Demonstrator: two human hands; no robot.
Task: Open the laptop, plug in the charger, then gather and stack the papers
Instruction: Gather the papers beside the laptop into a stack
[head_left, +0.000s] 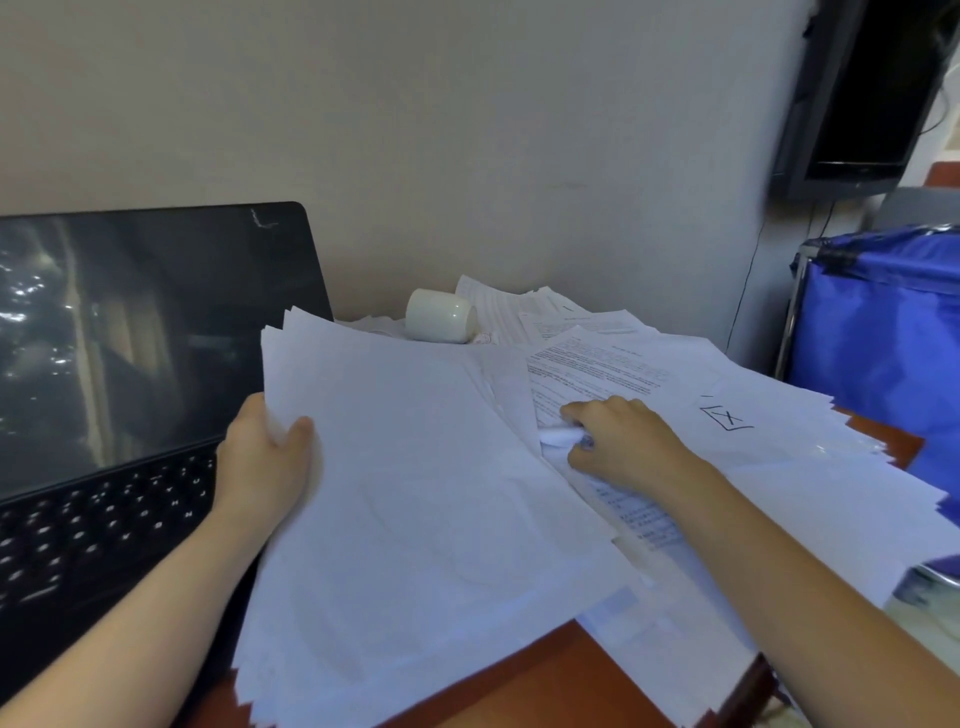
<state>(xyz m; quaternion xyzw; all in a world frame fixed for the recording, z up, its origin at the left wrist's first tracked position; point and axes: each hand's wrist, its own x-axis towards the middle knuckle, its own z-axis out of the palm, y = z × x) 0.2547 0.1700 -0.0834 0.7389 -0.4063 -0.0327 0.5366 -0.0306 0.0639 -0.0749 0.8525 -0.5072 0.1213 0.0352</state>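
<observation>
Left hand (265, 457): paper sheaf (426, 493) gripped, thumb on top.
Right hand (618, 441): loose sheet (558, 435) pinched in curled fingers.
White cup (440, 316): overturned at the desk's (545, 675) back edge.

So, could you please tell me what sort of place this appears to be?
Probably a small office or study corner: an open laptop and loose printed papers on a wooden desk.

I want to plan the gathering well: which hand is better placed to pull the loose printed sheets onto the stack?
The right hand, probably. Its fingers curl on the loose printed sheets, while the left hand is busy gripping the stack by its left edge.
</observation>
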